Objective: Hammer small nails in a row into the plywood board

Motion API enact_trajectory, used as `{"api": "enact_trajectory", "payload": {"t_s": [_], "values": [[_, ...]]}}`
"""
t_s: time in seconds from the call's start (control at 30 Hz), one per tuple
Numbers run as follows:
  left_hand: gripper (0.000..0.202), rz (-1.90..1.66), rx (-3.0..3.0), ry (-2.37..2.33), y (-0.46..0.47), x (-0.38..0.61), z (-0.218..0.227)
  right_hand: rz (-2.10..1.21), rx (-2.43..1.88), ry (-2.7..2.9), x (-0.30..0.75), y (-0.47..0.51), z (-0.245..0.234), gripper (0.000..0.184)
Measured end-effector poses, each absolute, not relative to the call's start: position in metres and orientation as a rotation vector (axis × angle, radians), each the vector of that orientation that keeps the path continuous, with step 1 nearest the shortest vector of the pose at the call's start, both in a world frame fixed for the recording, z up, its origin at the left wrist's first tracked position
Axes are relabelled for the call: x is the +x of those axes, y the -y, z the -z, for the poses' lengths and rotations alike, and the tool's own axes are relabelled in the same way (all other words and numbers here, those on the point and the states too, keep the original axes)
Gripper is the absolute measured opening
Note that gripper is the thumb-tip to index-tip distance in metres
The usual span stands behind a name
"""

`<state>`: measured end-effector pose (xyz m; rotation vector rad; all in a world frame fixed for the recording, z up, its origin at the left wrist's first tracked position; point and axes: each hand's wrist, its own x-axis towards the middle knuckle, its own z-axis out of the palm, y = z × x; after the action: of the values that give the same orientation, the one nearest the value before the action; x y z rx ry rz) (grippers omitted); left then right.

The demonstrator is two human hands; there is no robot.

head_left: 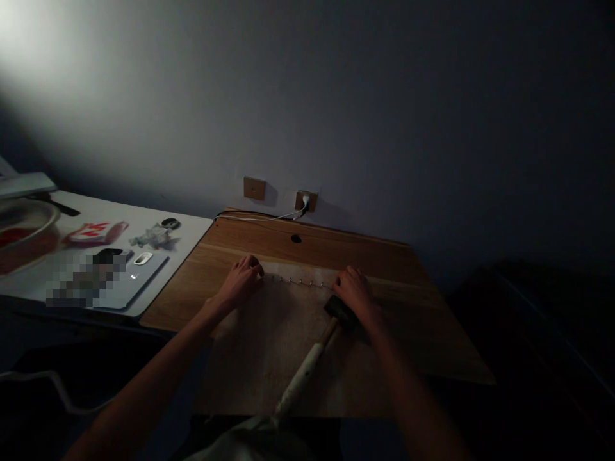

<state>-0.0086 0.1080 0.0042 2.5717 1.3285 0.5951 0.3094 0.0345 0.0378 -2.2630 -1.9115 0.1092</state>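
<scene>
OK, so we've got both hands down on a pale wooden board (269,358) sitting on a wood-grain table (408,275), with a row of shiny nails (300,282) running across the board's far part. Call the middle of that row the center of the clock. Our left hand (245,278) is at 9, fingers curled in at that end of the row, and our right hand (353,288) is at 3, fingertips right by the other end. It's pretty dark, so we can't tell if either hand is actually pinching a nail or just resting there. The black-headed hammer (313,356) lies on the board, head around 4 o'clock just beside our right wrist, pale handle slanting back toward 6. At 12 there's a round dark hole (296,238) in the tabletop, and past it a white plug (306,201) in the wall. Over at 9 to 10 is a white table (192,234) where we've got a red-and-white packet (98,234), a crumpled wrapper (154,237) and a clear bowl (50,221).
</scene>
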Motion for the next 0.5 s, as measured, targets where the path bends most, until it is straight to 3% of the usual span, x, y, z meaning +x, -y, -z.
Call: {"api": "enact_trajectory", "payload": {"t_s": [0.3, 0.5], "values": [[0.014, -0.61, 2.594, -1.289, -0.109, -0.004, -0.01, -0.55, -1.867, 1.573, 0.317, -0.038, -0.042, 0.008], [0.011, -0.796, 2.415, -1.229, -0.118, -0.003, -0.013, -0.961, -1.388, 1.115, 0.324, -0.035, -0.052, 0.031]]}}
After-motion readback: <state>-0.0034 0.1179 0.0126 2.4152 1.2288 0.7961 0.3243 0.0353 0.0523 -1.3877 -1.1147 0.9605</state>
